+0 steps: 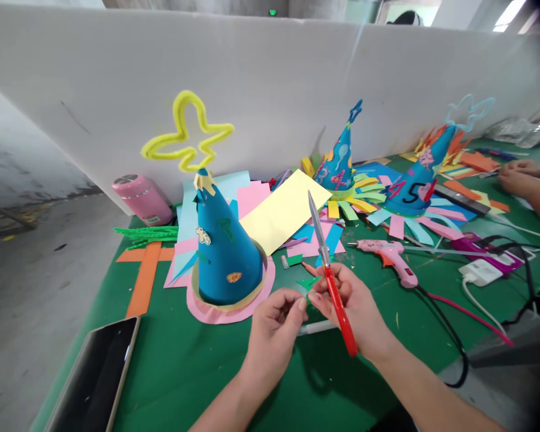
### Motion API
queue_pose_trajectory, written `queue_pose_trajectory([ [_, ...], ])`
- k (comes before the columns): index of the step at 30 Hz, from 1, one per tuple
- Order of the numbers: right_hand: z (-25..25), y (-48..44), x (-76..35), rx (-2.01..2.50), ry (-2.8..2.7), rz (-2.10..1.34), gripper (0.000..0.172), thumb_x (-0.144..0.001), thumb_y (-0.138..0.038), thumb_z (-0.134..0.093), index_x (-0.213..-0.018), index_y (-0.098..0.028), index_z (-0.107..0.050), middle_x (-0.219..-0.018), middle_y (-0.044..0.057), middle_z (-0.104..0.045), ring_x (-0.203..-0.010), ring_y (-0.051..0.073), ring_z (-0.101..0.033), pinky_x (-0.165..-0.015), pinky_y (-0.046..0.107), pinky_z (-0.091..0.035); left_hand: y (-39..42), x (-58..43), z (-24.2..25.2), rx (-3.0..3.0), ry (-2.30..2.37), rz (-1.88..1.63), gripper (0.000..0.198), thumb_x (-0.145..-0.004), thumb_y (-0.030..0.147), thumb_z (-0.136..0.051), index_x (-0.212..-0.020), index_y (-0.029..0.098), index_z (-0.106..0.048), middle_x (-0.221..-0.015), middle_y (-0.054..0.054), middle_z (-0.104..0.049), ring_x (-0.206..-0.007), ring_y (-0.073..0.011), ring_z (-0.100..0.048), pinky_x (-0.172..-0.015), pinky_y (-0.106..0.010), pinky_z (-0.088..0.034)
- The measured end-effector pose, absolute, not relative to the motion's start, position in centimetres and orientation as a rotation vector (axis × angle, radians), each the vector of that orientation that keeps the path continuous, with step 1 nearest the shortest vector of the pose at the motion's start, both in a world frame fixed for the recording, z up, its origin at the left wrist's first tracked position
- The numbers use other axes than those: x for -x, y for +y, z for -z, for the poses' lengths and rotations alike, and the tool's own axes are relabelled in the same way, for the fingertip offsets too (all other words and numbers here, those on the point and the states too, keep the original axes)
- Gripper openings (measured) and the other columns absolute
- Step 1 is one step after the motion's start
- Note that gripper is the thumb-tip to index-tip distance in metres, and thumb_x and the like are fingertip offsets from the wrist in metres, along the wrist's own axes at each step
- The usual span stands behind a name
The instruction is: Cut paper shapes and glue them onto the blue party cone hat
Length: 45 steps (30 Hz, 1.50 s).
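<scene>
My right hand point(355, 306) is closed around red-handled scissors point(339, 306), whose blades point up and away over the table. Its thumb and fingertip also pinch together close to my left hand point(274, 327). My left thumb and forefinger are pressed together too; whatever sits between them is too small to make out. Below the fingers lies a whitish translucent stick point(317, 327). Just beyond them are green paper scraps point(308, 282). To the left stands a blue paper cone hat point(227, 252) with a pink brim, small stickers and a yellow pipe-cleaner butterfly shape point(191, 135) on top.
Yellow paper point(288, 210) lies over coloured sheets. A pink glue gun point(389, 255) with its cord rests at right, near two more decorated hats point(339, 165). A phone point(94, 375), pink bottle point(144, 198) and green pipe cleaners point(146, 236) are left. Another person's hands point(526, 177) are far right.
</scene>
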State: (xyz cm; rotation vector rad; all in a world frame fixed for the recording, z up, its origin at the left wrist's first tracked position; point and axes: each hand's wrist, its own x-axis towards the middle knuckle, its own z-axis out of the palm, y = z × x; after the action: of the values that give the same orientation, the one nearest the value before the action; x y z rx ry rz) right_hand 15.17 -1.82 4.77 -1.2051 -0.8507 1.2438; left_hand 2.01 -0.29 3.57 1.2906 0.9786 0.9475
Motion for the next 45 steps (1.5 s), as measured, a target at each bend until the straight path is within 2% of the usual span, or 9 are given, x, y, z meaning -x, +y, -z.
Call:
queue_pose_trajectory([
  [6,-4.7,-1.7,-15.0,1.119,-0.835,-1.315,0.040,-0.058,-0.020,-0.075,-0.080,-0.023,-0.043,-0.065,-0.007,-0.049,-0.065,0.011,-0.055,-0.060,0.023,-0.048,-0.2,-1.8,-3.8,-1.267,0.948,-0.930,0.017,-0.077,0.030,-0.056,-0.068,0.015,-0.056,-0.059,0.002,-0.050,-0.053,-0.0087,-0.042,-0.049,-0.020,-0.033],
  [10,-4.8,-1.8,-14.7,1.113,-0.879,-1.325,0.038,-0.061,-0.022,-0.073,-0.081,-0.024,-0.041,-0.063,-0.007,-0.048,-0.059,0.010,-0.051,-0.056,0.023,-0.046,0.0,-1.7,-4.0,-1.277,0.955,-0.950,0.019,-0.074,0.031,-0.058,-0.065,0.014,-0.055,-0.058,0.003,-0.048,-0.054,-0.0091,-0.041,-0.049,-0.020,-0.033],
  [17,-5.0,-1.6,-14.2,1.196,-0.975,-1.197,0.031,-0.066,-0.028,-0.068,-0.080,-0.024,-0.041,-0.063,-0.007,-0.046,-0.056,0.010,-0.046,-0.056,0.024,-0.046,0.2,-1.6,-3.9,-1.106,0.971,-0.954,0.021,-0.070,0.032,-0.064,-0.062,0.014,-0.057,-0.053,0.003,-0.050,-0.049,-0.0076,-0.040,-0.046,-0.019,-0.030],
  [24,-4.4,-1.3,-14.2,1.233,-0.962,-1.104,0.031,-0.065,-0.029,-0.069,-0.082,-0.024,-0.044,-0.060,-0.009,-0.049,-0.055,0.009,-0.050,-0.071,0.029,-0.048,0.2,-1.8,-3.5,-0.975,0.933,-0.985,0.015,-0.069,0.026,-0.066,-0.066,0.013,-0.059,-0.055,0.002,-0.054,-0.049,-0.0062,-0.041,-0.047,-0.018,-0.031],
  [31,-4.4,-1.3,-13.9,1.295,-0.940,-1.064,0.034,-0.062,-0.034,-0.070,-0.081,-0.023,-0.044,-0.060,-0.005,-0.052,-0.054,0.013,-0.054,-0.056,0.028,-0.049,0.1,-1.9,-3.6,-1.030,0.964,-1.033,0.012,-0.071,0.025,-0.064,-0.068,0.014,-0.060,-0.056,0.003,-0.053,-0.051,-0.0071,-0.041,-0.047,-0.018,-0.031],
  [39,-4.1,-1.3,-14.4,1.222,-0.957,-1.183,0.033,-0.066,-0.034,-0.069,-0.083,-0.023,-0.043,-0.071,-0.004,-0.048,-0.063,0.011,-0.050,-0.061,0.024,-0.046,0.6,-1.5,-3.5,-0.966,0.965,-1.008,0.014,-0.070,0.025,-0.065,-0.066,0.014,-0.058,-0.056,0.002,-0.051,-0.051,-0.0071,-0.039,-0.047,-0.018,-0.030],
  [43,-4.2,-2.8,-16.5,1.298,-1.062,-1.217,0.026,-0.072,-0.034,-0.063,-0.086,-0.023,-0.045,-0.068,-0.006,-0.041,-0.060,0.010,-0.044,-0.060,0.021,-0.044,1.0,-1.3,-3.7,-0.868,0.934,-1.069,0.015,-0.069,0.027,-0.066,-0.066,0.014,-0.058,-0.056,0.003,-0.050,-0.051,-0.0061,-0.039,-0.047,-0.017,-0.030],
  [45,-4.0,-3.9,-17.6,1.393,-1.153,-1.220,0.028,-0.070,-0.031,-0.065,-0.087,-0.023,-0.045,-0.066,-0.007,-0.039,-0.058,0.009,-0.042,-0.057,0.020,-0.043,1.4,-1.2,-4.0,-0.836,0.909,-1.101,0.016,-0.068,0.027,-0.067,-0.065,0.014,-0.058,-0.055,0.003,-0.049,-0.050,-0.0055,-0.038,-0.046,-0.016,-0.029],
])
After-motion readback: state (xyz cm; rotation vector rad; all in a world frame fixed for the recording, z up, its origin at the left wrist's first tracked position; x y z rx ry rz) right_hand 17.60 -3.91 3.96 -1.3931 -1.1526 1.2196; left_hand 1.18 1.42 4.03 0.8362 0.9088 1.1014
